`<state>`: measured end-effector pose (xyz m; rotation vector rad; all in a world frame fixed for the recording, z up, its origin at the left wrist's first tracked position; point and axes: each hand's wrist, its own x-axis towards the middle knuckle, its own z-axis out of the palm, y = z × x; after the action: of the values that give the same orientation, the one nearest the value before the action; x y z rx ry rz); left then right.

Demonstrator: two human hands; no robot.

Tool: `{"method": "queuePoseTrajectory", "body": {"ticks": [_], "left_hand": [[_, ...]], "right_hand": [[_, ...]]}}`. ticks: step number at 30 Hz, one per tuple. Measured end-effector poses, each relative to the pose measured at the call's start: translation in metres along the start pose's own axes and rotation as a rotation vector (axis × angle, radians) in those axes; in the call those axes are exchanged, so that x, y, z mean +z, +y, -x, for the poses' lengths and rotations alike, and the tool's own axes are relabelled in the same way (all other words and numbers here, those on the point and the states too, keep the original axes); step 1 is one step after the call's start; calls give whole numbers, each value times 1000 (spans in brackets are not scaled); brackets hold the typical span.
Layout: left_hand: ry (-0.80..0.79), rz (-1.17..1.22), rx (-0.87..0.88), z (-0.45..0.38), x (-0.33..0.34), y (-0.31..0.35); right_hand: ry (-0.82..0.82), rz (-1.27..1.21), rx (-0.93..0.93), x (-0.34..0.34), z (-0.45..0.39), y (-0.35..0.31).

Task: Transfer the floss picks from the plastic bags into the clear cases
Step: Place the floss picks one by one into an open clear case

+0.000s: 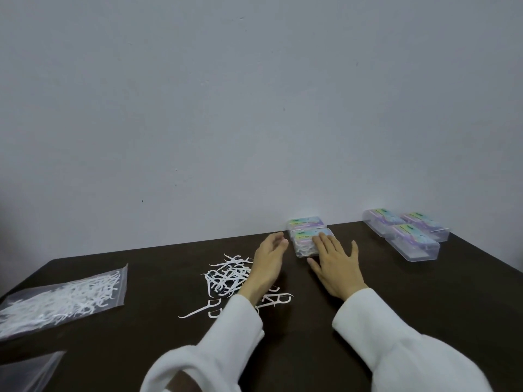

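Bare dark table [311, 329] lies open between the two sleeves, room to pass there. Loose floss picks [226, 278] clutter the path under the left hand [268, 264]. Two filled cases [307, 236] block the way at the wall; three more cases [407, 233] crowd the far right. A full bag [62, 298] occupies the left edge.

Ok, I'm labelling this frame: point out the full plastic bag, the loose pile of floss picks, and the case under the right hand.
plastic bag [60, 299], head view, middle of its filled part.
loose floss picks [226, 275], head view, centre of the pile.
clear case [304, 244], head view, its uncovered left half.
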<state>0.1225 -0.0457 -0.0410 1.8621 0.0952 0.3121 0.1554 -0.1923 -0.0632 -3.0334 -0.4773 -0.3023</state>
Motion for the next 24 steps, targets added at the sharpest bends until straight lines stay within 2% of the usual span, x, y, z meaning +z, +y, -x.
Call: {"method": "queuePoseTrajectory", "body": {"ticks": [5,9,12,15,20,24], "left_hand": [[4,86,-36,-3,4,4],[-14,78,-9,-1,17,9],[-51,65,-11,3,35,11],[-75,67,-3,6,58,17],[-185,69,25,9,100,28],[-216,57,40,4,126,32]], "right_hand": [[-65,-110,-25,1,-3,7],[105,-170,-25,-7,8,21],[211,-236,46,-14,25,44],[223,-195,128,-15,40,71],[302,-269,323,-18,45,111],[310,-325,385,-13,40,126]]}}
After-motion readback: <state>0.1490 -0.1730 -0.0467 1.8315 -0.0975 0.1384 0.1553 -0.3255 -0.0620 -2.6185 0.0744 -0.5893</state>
